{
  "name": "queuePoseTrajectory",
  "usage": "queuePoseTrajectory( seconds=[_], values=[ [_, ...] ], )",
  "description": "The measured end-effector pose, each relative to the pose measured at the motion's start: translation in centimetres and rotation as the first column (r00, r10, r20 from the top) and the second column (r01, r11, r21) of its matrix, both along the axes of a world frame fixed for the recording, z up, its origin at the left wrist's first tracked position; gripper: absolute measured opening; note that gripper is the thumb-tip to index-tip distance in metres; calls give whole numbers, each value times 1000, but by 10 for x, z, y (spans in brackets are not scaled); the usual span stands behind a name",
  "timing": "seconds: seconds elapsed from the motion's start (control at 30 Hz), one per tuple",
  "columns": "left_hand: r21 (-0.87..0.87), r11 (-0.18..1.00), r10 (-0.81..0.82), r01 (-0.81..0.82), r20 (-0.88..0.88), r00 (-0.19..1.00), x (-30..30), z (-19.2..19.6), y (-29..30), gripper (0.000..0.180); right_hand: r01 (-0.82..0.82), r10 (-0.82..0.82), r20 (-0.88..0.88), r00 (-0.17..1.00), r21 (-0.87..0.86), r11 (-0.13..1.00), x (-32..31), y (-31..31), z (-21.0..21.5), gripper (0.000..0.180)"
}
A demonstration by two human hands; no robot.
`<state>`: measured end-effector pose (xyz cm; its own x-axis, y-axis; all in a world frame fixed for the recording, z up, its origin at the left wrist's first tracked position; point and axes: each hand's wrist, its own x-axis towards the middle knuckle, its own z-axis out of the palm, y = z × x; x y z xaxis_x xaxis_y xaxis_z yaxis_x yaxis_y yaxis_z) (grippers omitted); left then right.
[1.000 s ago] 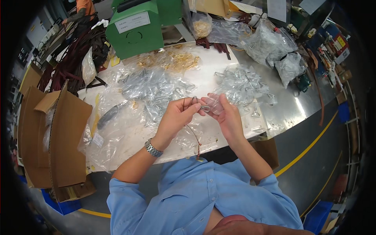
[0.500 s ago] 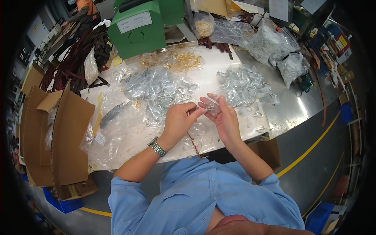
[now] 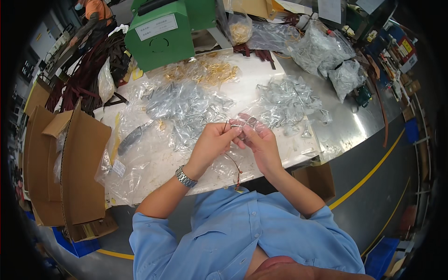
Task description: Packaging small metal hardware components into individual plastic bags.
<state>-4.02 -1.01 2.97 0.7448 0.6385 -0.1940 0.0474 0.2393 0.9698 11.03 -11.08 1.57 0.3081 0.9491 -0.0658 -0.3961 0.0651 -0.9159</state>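
Note:
In front of my chest both hands meet over the table. My left hand has thumb and index finger pinched on a small metal piece, and a thin dark tip sticks up by its fingers. My right hand presses its thumb on a small clear plastic bag, its other fingers behind it. The exact shape of the metal piece is hidden. A thin reddish cord hangs from near my left hand to the table edge. Just beyond lie a pile of bagged metal pieces and a second bagged pile to the right.
At the back left stands a green machine, with bagged gold-coloured parts before it. An open cardboard box is at the left. Dark red straps lie behind it. Large plastic bags rest at the back right. Another person works far left.
My right hand has closed from a spread palm, its thumb now pressing the plastic bag. My left fingertips have moved slightly up and left. The cord has shifted.

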Motion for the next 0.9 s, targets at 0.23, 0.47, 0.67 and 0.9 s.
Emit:
queuePoseTrajectory(
  seconds=[0.23, 0.47, 0.67, 0.9],
  values=[
    [100, 987, -122, 124, -26, 992, -17, 8, 29, 22, -45, 45, -7, 999, 37, 998, 26, 1, 11, 56],
    [-61, 977, -195, 204, 124, 973, -7, 10, 16, 20, -416, 415, 33, 909, 42, 909, 28, -7, 20, 59],
    [109, 988, -117, 106, 94, 989, -5, -1, 11, 18, -573, 547, -295, 783, -2, 819, 40, -12, 13, 50],
    [46, 991, -130, 123, 191, 973, -9, 6, 7, 18, -690, 614, -649, 449, 185, 699, 44, -18, -9, 45]
  ],
)
